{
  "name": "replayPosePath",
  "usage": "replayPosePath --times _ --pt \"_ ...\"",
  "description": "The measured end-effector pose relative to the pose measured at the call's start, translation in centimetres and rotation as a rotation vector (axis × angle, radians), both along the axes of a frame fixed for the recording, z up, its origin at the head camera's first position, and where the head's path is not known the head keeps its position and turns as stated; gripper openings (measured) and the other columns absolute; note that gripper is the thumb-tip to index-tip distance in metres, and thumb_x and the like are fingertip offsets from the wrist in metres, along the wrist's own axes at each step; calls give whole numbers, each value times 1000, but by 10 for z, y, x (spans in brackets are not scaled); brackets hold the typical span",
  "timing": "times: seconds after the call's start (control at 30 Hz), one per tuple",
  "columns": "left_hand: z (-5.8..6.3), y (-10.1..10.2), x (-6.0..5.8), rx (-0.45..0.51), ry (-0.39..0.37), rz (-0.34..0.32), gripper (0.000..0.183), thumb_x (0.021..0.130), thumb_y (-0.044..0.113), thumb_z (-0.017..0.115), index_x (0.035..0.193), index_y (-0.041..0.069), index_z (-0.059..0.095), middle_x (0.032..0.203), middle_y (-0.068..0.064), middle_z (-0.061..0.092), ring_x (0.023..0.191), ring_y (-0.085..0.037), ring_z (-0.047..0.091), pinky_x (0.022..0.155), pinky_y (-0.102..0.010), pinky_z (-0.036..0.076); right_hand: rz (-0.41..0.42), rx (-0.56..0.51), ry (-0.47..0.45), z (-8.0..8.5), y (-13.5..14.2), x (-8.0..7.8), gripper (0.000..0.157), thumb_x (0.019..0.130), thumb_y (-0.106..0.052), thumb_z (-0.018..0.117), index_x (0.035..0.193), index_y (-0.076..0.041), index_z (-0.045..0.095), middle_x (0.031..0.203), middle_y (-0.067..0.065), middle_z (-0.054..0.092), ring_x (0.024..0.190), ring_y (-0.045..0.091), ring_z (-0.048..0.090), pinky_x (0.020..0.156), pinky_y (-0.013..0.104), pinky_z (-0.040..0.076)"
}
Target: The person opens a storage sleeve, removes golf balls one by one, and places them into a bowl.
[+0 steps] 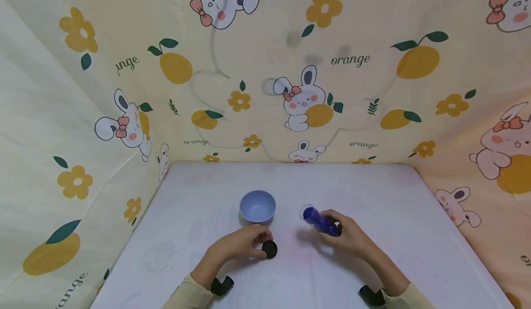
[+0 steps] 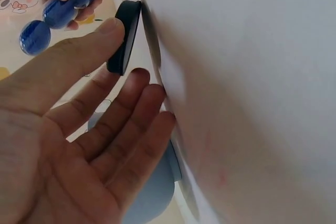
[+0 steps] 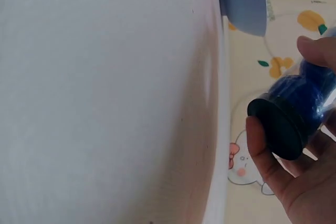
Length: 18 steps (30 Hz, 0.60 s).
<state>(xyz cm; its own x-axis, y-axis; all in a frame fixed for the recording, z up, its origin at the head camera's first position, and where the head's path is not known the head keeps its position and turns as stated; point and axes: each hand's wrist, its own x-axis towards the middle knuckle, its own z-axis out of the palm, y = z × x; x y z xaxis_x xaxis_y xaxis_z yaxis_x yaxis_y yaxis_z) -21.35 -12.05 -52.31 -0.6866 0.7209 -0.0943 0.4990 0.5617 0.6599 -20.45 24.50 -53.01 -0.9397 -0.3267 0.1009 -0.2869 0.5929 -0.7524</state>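
My left hand (image 1: 240,243) pinches a round black lid (image 1: 269,249) by its edge, between thumb and index finger, close over the table. In the left wrist view the lid (image 2: 125,38) stands on edge, while the other fingers spread loosely beside it. My right hand (image 1: 347,233) grips a clear tube (image 1: 306,209) holding several dark blue balls (image 1: 317,220). The tube is tilted, its uncapped end up and to the left. A black cap (image 3: 278,127) covers the lower end, with a fingertip against it in the right wrist view.
A light blue bowl (image 1: 257,206) stands upright on the white-covered table (image 1: 199,194), just beyond my left hand. Patterned cloth (image 1: 257,92) with rabbits and oranges walls in the back and both sides. A black wrist mount (image 1: 221,286) sits at my left sleeve.
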Motion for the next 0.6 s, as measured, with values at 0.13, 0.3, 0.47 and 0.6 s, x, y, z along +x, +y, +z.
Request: replayPosePath --times 0.13,0.3,0.47,0.6 --pt "0 0 3 -2 22 1 39 90 14 89 122 10 67 114 2 67 110 -11 63 102 -27 54 -6 -12 37 1 -1 0 52 91 -28 89 134 -16 64 129 19 70 111 32 69 89 48 62" --pt "-1 1 8 -29 72 -10 38 90 17 89 122 10 70 117 2 68 113 -9 61 107 -28 51 -30 -9 67 2 -2 1 52 90 -30 90 133 -17 65 124 14 73 102 22 69 85 39 62" --pt "1 3 10 -49 96 -8 34 92 19 87 121 11 72 118 2 68 113 -8 60 107 -28 51 -45 -2 98 5 -5 0 52 89 -31 91 132 -16 66 121 15 74 99 22 70 82 38 62" --pt "5 6 10 -44 62 14 28 97 21 83 121 11 71 117 2 69 112 -9 62 104 -28 53 -38 10 133 8 -7 -1 53 88 -33 91 132 -17 66 122 15 74 105 27 72 85 43 63"
